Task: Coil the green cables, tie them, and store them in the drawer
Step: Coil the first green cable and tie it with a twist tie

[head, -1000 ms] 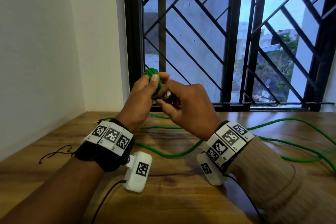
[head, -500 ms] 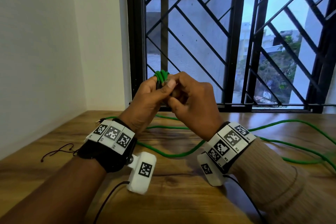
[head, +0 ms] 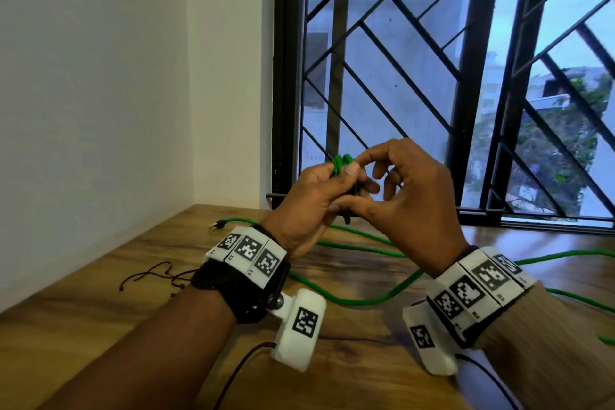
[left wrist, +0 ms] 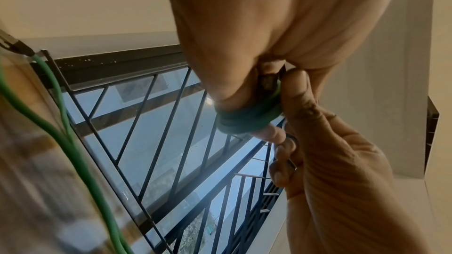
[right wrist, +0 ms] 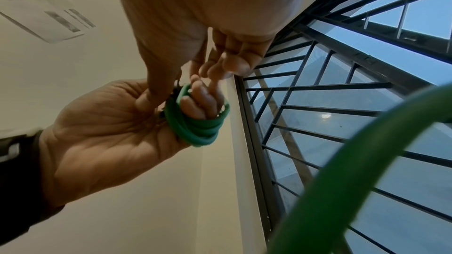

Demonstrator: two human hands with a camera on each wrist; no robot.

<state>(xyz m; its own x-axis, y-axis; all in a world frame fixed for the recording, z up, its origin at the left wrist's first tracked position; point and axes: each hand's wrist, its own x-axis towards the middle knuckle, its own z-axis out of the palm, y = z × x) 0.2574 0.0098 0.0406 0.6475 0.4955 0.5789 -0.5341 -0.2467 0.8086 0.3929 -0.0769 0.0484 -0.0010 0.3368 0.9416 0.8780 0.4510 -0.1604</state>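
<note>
Our left hand (head: 311, 200) clenched around the coiled green cable (right wrist: 198, 125), our right hand (head: 409, 196) at its 3 o'clock, fingers curled, grip indeterminate, loose green cable (head: 359, 299) across the wooden table (head: 100, 319)

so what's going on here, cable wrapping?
Yes. A person is coiling a green cable by hand above a wooden table. The left hand holds a small coil of several turns wound round its fingers. The right hand works right against it with curled fingers; what it pinches is unclear. Most of the cable lies loose on the table, one plug end near the wall. No tie on the coil and no drawer in view.
</note>
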